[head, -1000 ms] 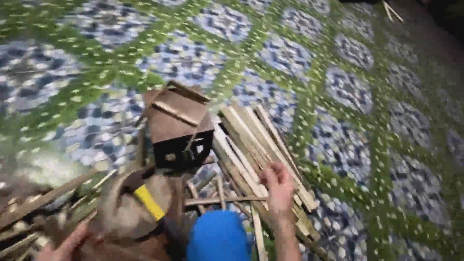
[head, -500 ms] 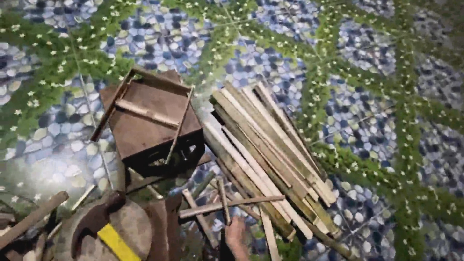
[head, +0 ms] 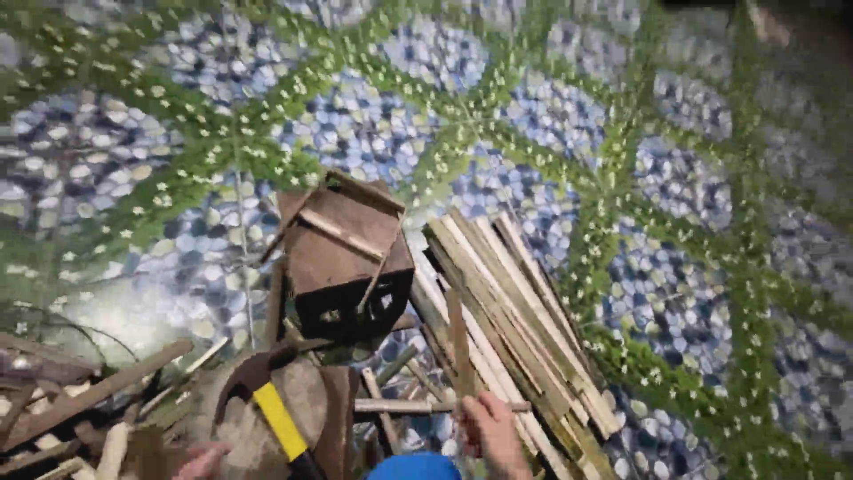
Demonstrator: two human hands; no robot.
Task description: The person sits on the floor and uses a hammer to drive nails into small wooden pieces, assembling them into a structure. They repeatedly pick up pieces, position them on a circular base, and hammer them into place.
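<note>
Sticks of split wood are what the right hand [head: 494, 434] is working with: it is closing around a thin stick [head: 458, 342] that is standing up out of the fist, right at the near end of the slat pile [head: 511, 316]. A second thin stick [head: 440, 406] is lying crosswise just beside the knuckles. The left hand [head: 203, 460] is showing only as a few fingers at the bottom edge, next to the chopping block [head: 267, 418]; whether it is gripping anything I cannot tell.

Judging from the grip, the held stick is best kept near its lower end and upright, so it is not catching on the loose slats beside it, and lifted clear before being swung sideways.

On the block, a hatchet with a yellow handle [head: 277, 418] is resting, its dark head pointing away from the pile. Left of the block, rough offcuts [head: 93, 400] are lying scattered. Beyond the block, a dark wooden box frame [head: 342, 258] is sitting tilted on the patterned blue and green floor [head: 675, 187], touching the pile's left edge.

A blue rounded shape [head: 416, 466] is being cut off by the bottom edge, so its kind is unclear. Motion blur is softening both hands.
</note>
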